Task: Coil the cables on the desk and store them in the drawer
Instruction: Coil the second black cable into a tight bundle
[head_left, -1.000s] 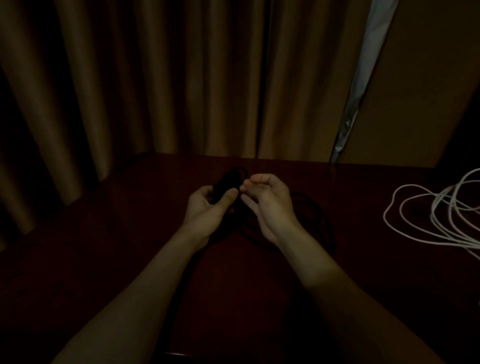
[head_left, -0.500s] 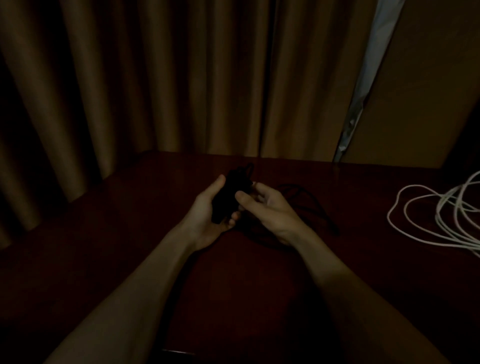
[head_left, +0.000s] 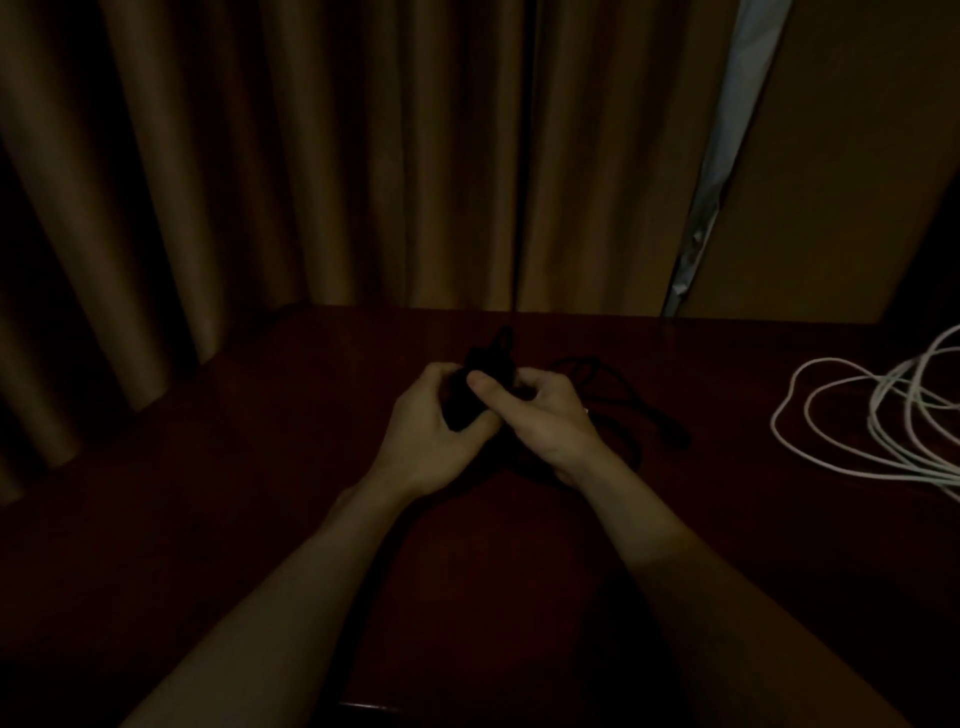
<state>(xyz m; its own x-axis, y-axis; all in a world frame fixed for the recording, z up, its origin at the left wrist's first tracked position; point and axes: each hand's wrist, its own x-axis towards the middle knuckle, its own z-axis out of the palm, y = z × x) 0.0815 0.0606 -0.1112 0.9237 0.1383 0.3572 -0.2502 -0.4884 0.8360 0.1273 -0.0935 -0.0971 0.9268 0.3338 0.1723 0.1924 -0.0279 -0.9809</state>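
- Both hands had drawn together in the last half second: the right hand (head_left: 545, 415) now lay against the left hand (head_left: 428, 434), its thumb pressed onto the black cable (head_left: 485, 361).
- Left fingers (head_left: 439, 370) were curled round the wound bundle, clamped on it; right fingers (head_left: 535, 382) were curled in and pinched the same cable from its right side.
- A loose end (head_left: 675, 439) of the black cable trailed on the desk (head_left: 208, 519) just right of the bundle, so the coil was probably not finished.
- To do this well, the left grip should likely stay firm while the right feeds even loops, keeping the tail from twisting or springing open.
- A white cable (head_left: 857, 431) lay in slack loops well to the right of the bundle, untouched.
- Under the bundle the desk was dark reddish wood with a faint sheen.
- Behind the bundle hung brown curtains (head_left: 311, 156); the room was very dim, and no drawer could be made out.
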